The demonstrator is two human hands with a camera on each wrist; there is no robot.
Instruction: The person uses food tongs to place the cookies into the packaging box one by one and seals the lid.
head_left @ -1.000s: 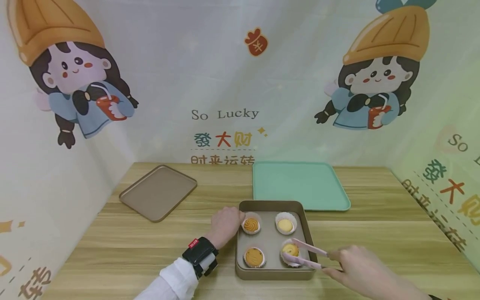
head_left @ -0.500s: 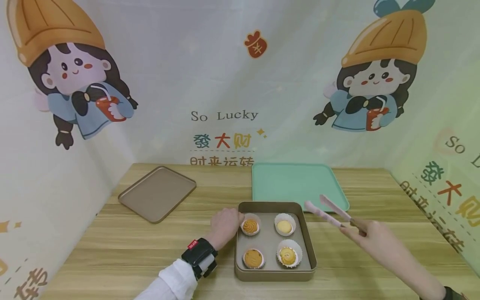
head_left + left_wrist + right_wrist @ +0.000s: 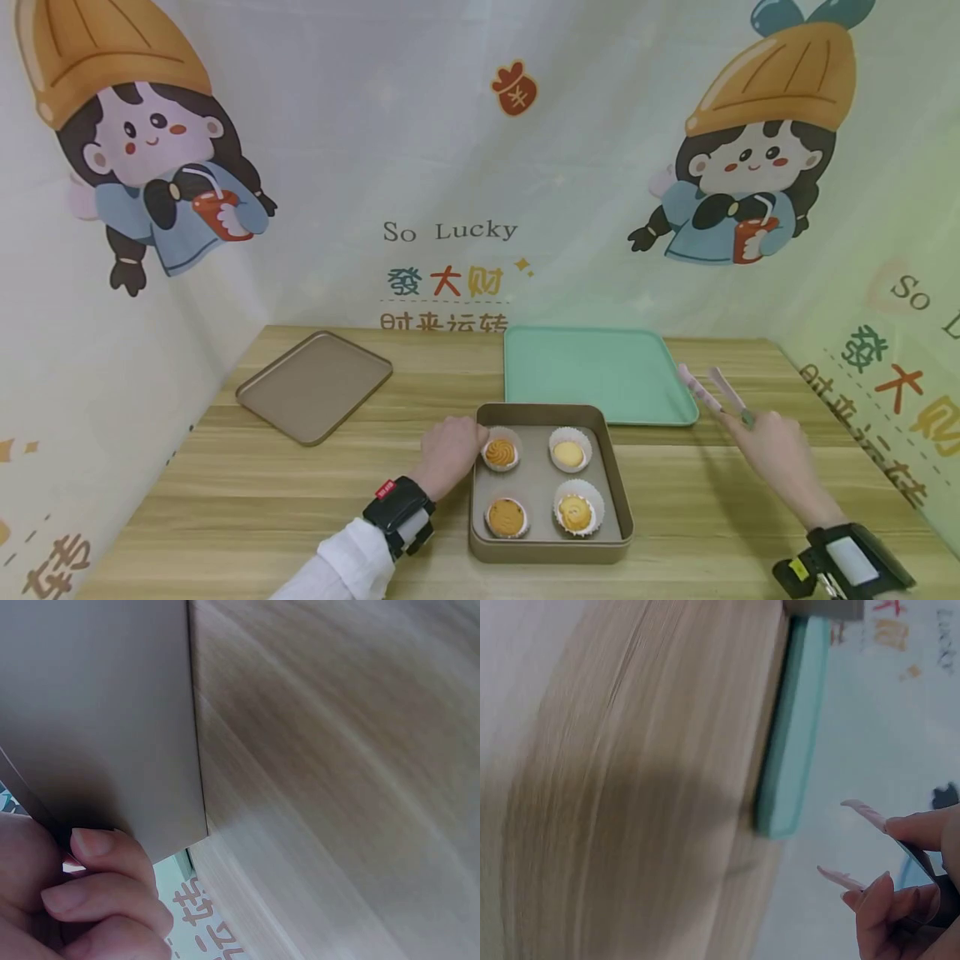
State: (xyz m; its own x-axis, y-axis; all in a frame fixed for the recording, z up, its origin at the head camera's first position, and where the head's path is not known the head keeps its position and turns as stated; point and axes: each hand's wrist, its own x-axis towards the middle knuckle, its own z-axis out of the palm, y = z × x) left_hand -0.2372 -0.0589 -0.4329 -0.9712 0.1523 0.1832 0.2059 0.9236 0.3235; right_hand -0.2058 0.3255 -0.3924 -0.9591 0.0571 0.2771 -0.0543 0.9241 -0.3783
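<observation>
My left hand [image 3: 452, 450] grips the upper left wall of a square brown baking pan [image 3: 551, 550]; in the left wrist view its curled fingers [image 3: 112, 892] meet the rim. Inside the pan sit a swirled cookie [image 3: 500, 452], a pale round cookie [image 3: 568, 453], a flat brown cookie [image 3: 506, 517] and a yellow swirled cookie [image 3: 575, 512], each in a white paper cup. My right hand [image 3: 776, 450] holds pink-tipped tongs [image 3: 697, 387] above the table, right of the green tray [image 3: 592, 375]. The tongs' tips are apart, with nothing between them.
A flat brown tray [image 3: 315, 387] lies at the back left of the wooden table [image 3: 300, 508]. The green tray lies behind the baking pan, close to its back edge. A printed cloth [image 3: 450, 125] hangs behind the table and along its sides.
My right hand has lifted the tongs off the yellow swirled cookie, leaving it in the pan, and carried them up and right past the green tray. My left hand keeps its place.
</observation>
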